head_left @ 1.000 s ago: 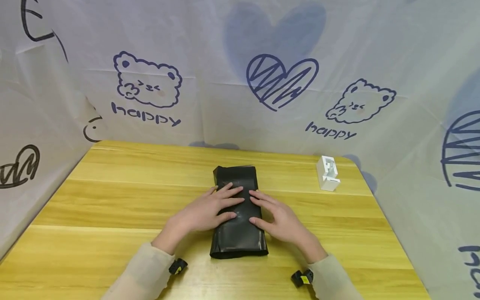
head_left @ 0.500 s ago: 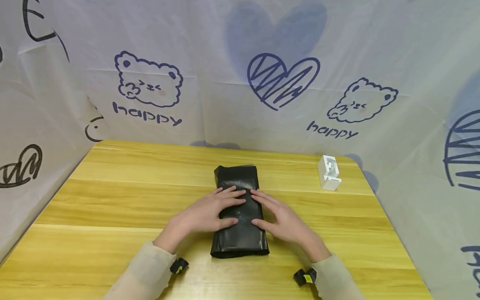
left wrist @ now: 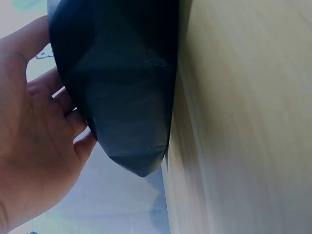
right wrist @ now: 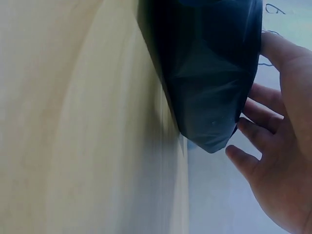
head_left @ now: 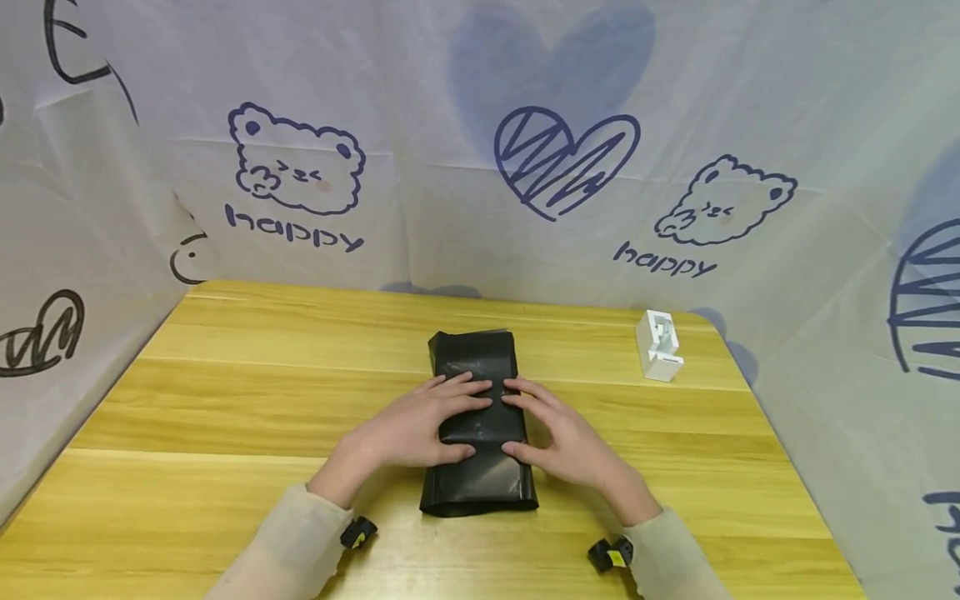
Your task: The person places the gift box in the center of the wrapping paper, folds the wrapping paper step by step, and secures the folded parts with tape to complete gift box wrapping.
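Note:
A black plastic bag (head_left: 483,475), folded into a long, puffed package, lies lengthwise on the wooden table. From the left, my left hand (head_left: 416,425) rests its spread fingers on top of it; the thumb presses nearer the bag's front end. My right hand (head_left: 566,433) touches the top from the other side, fingers slightly bent, thumb opposite the left thumb. In the left wrist view, the left fingers (left wrist: 63,83) lie along the upper side of the bag (left wrist: 122,97). The right wrist view shows the bag's tapered side (right wrist: 209,107). What is inside is hidden.
A small white box-like holder (head_left: 657,346) with a cut-out stands at the table's back right. The wooden table (head_left: 225,392) ends at a printed cloth backdrop (head_left: 435,208) behind and on both sides.
Both thumbs have slid a little toward the bag's near end, pressing a crease across its top. The left fingers have drawn slightly nearer too. The bag stays in place.

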`<state>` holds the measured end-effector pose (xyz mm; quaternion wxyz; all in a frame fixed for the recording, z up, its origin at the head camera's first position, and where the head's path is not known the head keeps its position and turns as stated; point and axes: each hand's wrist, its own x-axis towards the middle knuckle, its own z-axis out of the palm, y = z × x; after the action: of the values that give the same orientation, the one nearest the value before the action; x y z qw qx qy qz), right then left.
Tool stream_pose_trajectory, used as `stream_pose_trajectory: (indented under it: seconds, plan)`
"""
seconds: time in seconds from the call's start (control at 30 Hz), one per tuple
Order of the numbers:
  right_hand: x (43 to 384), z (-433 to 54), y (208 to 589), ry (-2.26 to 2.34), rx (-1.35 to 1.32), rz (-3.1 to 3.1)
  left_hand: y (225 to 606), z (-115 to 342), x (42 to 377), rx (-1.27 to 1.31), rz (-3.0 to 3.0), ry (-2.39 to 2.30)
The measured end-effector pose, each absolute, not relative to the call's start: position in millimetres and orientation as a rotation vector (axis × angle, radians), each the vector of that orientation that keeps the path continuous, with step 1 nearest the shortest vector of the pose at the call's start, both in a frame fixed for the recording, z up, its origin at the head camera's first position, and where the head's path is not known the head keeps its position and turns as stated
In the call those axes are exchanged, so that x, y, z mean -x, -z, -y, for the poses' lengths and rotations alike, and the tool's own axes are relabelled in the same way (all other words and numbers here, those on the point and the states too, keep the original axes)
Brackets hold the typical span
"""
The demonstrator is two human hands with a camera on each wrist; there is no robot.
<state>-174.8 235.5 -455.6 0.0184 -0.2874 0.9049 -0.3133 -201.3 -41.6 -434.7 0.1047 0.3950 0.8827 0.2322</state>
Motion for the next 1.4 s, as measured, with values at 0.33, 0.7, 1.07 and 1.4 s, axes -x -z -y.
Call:
stream_pose_trajectory:
  seconds: [0.33, 0.7, 1.07, 1.4]
  plan:
    - [193, -259, 447, 1.230, 0.737, -2.917, 435, 46, 199, -1.167, -2.623, -0.731]
    - [238, -373, 449, 1.489, -0.189, -3.398, 439, 43, 202, -1.172, -2.637, -0.698]
    - [247, -430, 462, 1.269, -0.528, -2.970, 437, 42, 201, -1.201, -2.623, -0.688]
    - [248, -433, 464, 1.368, -0.446, -2.946, 437, 43, 200, -1.223, -2.624, -0.706]
